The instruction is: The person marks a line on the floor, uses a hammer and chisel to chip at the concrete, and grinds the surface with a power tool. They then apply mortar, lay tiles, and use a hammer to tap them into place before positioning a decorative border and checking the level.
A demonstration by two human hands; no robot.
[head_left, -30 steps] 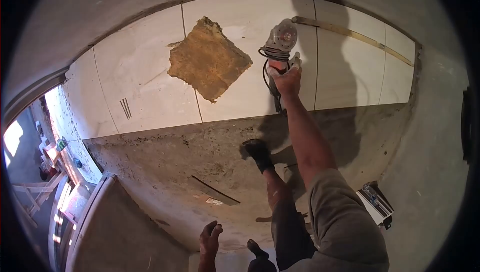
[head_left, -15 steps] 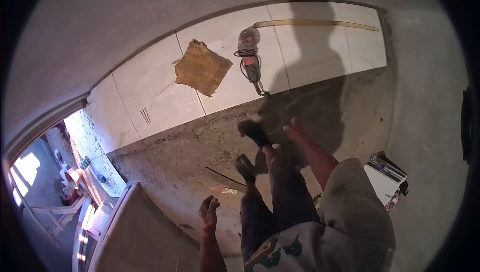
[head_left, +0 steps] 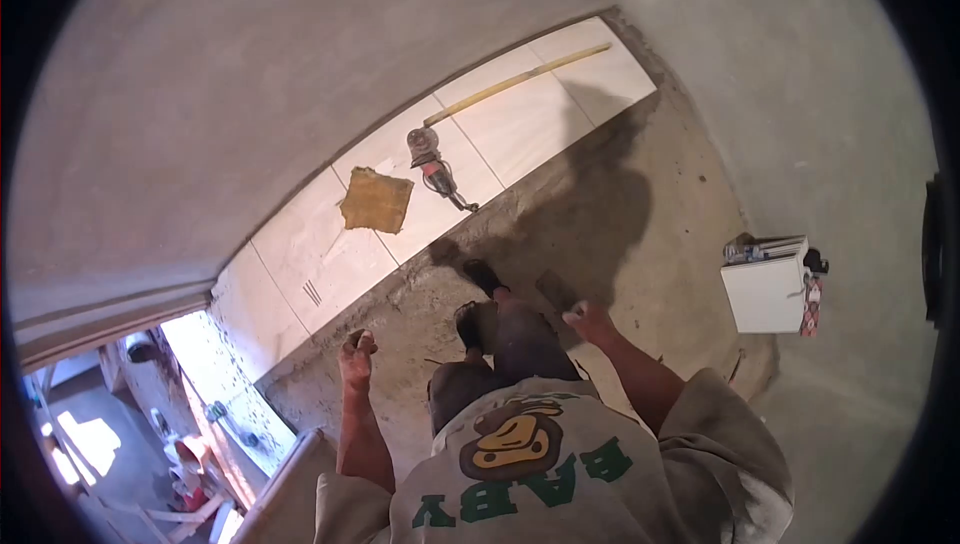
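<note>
My left hand [head_left: 356,359] hangs over the bare floor with its fingers loosely bent and apart, and I see nothing held in it. On the other side of my legs, my right hand [head_left: 592,325] also has loosely bent fingers and holds nothing I can make out. A dark patch lies just beyond its fingertips, perhaps shadow. Ahead, on a row of white tiles [head_left: 520,129], lies an angle grinder [head_left: 432,166] with its cord wrapped round it. Beside it is a ragged brown board piece [head_left: 376,200]. A long yellowish strip [head_left: 520,82] runs along the tiles.
Several thin dark sticks [head_left: 312,293] lie on the left tiles. A white box [head_left: 763,296] with things on top stands by the right wall [head_left: 800,124]. At lower left, a doorway shows a bright sill [head_left: 215,364] and clutter beyond it. My shoes [head_left: 470,324] are on rough concrete.
My view has turned and shifted right, so the tiles and grinder appear further left and more of the white box shows. Both arms are further into view, and my left hand appears further left.
</note>
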